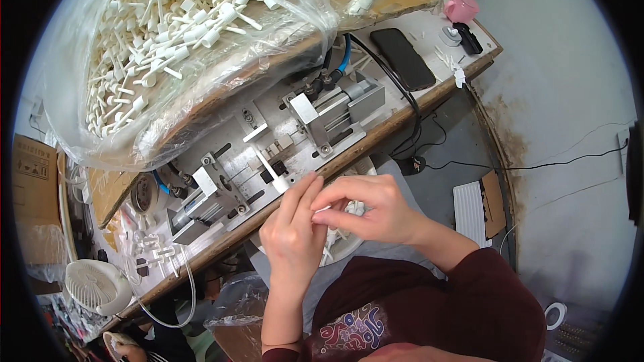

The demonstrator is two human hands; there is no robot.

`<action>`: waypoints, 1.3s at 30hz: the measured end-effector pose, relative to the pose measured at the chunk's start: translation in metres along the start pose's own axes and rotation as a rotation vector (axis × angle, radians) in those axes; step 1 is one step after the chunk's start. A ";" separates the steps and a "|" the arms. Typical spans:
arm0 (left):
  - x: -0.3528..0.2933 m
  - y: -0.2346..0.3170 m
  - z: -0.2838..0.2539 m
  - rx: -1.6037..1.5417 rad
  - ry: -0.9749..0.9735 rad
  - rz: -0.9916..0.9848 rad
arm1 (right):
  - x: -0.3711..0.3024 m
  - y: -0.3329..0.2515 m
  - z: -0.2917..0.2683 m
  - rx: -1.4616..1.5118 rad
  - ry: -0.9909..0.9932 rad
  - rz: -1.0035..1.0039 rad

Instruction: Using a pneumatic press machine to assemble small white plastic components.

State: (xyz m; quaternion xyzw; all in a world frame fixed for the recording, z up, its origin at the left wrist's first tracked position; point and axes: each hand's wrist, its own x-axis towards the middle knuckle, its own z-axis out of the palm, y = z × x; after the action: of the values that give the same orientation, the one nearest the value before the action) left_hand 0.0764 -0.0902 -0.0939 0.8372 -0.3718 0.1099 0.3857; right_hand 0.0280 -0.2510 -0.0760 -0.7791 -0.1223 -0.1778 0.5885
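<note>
My two hands meet over the front edge of the workbench. My right hand (372, 206) pinches a small white piece (323, 209) between thumb and fingers. Pressed up against it, my left hand (290, 231) has its fingers bent together; what lies inside them is hidden. Just beyond the left fingers, a white plastic part (272, 171) with a thin stem and a cup-shaped end lies across the metal fixture (285, 142); whether my fingers touch it I cannot tell. Below my hands, partly covered by them, a pale bowl (349, 249) holds white pieces.
Two air cylinders (339, 112) (201, 204) face each other on the bench. A clear bag (188, 33) of white stemmed parts fills the back left. A black phone (402, 58) and pink cup (461, 8) sit right; a white fan (98, 286) stands left.
</note>
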 end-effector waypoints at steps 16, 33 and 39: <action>-0.038 0.000 -0.001 -0.173 0.046 0.007 | 0.044 0.133 -0.269 -1.150 0.345 0.420; -0.065 0.003 0.004 -0.244 0.218 0.093 | 0.261 0.003 -0.010 -1.045 -0.249 -0.362; -0.097 -0.005 0.006 -0.334 0.284 -0.052 | 0.333 0.036 0.039 -1.193 -0.519 0.012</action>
State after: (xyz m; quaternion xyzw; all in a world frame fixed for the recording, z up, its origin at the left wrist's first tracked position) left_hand 0.0116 -0.0406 -0.1461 0.7471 -0.3051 0.1535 0.5703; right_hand 0.3501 -0.2298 0.0232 -0.9904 -0.1367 -0.0179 0.0071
